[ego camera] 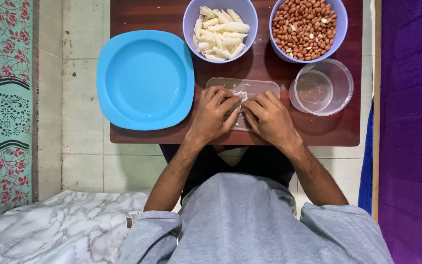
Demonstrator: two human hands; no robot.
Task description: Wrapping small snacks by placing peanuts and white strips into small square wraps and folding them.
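White pieces (241, 96) sit pinched between our curled left hand (214, 115) and right hand (268, 116); both rest on a clear rectangular tray (262, 86). Just beyond stands a bowl of white sticks (220, 30).

There is one view only, from a camera worn on the person's head. It looks almost straight down, so the person's grey-clad chest fills the bottom of the frame and the forearms run up and away from the lens. The dark wooden tabletop (137, 19) lies across the upper half, its far edge cut off by the top of the frame. The view sits near enough to show single nuts in the bowl of peanuts (305, 27), yet wide enough to take in tiled floor (81, 161) on the left and a purple cloth (411, 122) along the right edge.
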